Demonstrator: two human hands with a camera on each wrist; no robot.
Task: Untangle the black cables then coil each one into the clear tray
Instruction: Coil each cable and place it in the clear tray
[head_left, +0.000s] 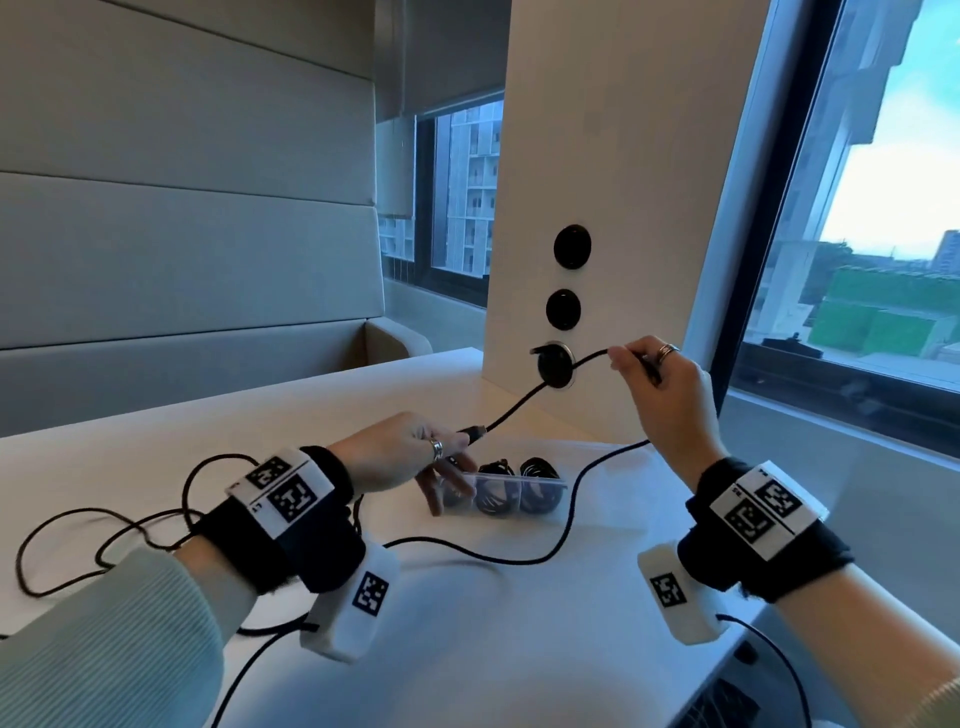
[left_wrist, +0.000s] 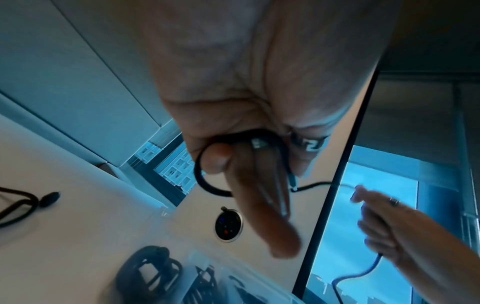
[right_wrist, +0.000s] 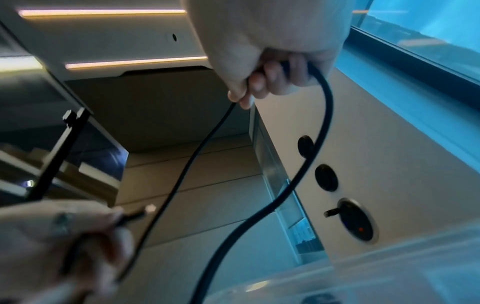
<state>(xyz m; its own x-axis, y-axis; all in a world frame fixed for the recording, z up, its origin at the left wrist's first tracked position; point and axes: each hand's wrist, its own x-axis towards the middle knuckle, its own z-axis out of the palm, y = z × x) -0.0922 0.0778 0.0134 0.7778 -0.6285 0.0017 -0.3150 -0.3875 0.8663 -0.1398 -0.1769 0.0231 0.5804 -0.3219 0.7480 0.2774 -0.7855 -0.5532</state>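
Left hand (head_left: 402, 457): I have it pinching the plug end of a black cable (head_left: 524, 402), a small loop started round the fingers; right hand (head_left: 670, 400): raised, fingers curled on the same cable further along, its slack trailing across the white table (head_left: 467, 649); clear tray (head_left: 540, 483): just beyond my left hand, coiled cables already inside; loose cable (head_left: 104, 525): looped behind my left wrist; risk: trailing slack could snag that loop; hidden: the trailing cable's far end, cut off below.
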